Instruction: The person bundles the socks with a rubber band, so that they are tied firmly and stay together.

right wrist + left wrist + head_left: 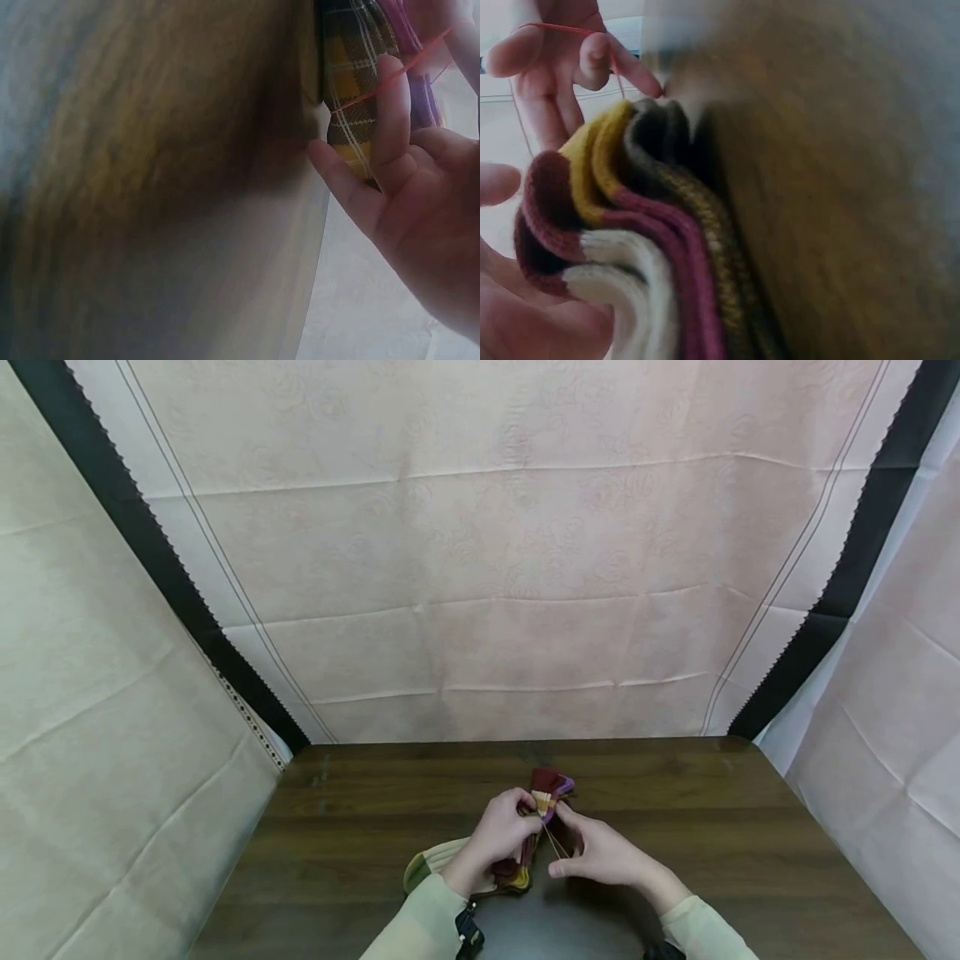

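Note:
A bundle of folded knitted socks [544, 781] in maroon, yellow, cream and purple stands over the table. My left hand [504, 831] grips it around the middle. In the left wrist view the folded sock ends [615, 187] lie layered against the left palm [540, 322]. A thin rubber band [555, 842] runs taut from the bundle to my right hand [603, 853], whose thumb and fingers are spread with the band hooked over them. In the right wrist view the red band [390, 75] crosses a bent finger beside a brown-and-yellow plaid sock [349, 90].
Beneath the hands is a dark wooden table [360, 810]. A pale sock end with green [431, 864] sticks out left of the left wrist. Pale fabric walls [525, 610] with black edging [172, 577] enclose the table at the back and both sides.

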Demonstrator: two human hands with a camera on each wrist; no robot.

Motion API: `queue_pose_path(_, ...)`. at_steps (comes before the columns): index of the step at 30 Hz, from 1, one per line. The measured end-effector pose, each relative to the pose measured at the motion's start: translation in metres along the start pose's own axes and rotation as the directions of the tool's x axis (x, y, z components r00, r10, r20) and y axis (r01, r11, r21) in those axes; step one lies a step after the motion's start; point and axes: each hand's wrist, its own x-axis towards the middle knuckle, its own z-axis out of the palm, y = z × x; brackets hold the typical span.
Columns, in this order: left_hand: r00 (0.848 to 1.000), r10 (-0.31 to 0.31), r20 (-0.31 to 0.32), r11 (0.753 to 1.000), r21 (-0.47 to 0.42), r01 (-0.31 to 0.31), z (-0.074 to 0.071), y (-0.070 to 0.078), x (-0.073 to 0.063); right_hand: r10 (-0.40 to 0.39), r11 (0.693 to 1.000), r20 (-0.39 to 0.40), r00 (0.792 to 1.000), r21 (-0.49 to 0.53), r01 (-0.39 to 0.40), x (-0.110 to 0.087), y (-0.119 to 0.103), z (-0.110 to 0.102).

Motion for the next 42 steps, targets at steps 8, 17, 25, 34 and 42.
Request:
queue_pose_path(8, 0.996, -0.084, 0.033, 0.996, 0.02, 0.083, 0.002, 0.005, -0.003, -0.015, 1.0, 0.018, 1.0, 0.017, 0.015, 0.0, -0.003, 0.0)
queue_pose_path(17, 0.992, -0.082, -0.097, 0.991, 0.098, 0.092, 0.008, 0.006, 0.002, -0.003, 1.0, 0.031, 1.0, -0.009, 0.004, 0.0, -0.004, -0.002)
queue_pose_path(25, 0.975, -0.122, -0.185, 0.992, -0.001, 0.124, -0.002, -0.002, 0.008, -0.329, 0.94, 0.016, 0.944, -0.089, 0.329, -0.005, -0.01, -0.003)
queue_pose_path(34, 0.943, -0.226, -0.243, 0.968, -0.162, 0.19, -0.012, -0.011, 0.01, -0.131, 0.746, 0.065, 0.989, 0.663, 0.055, -0.006, -0.002, 0.009)
queue_pose_path(42, 0.931, -0.174, -0.32, 0.972, -0.206, 0.111, -0.009, -0.011, 0.003, -0.069, -0.102, 0.075, 0.995, 0.991, -0.082, 0.005, -0.002, 0.012)
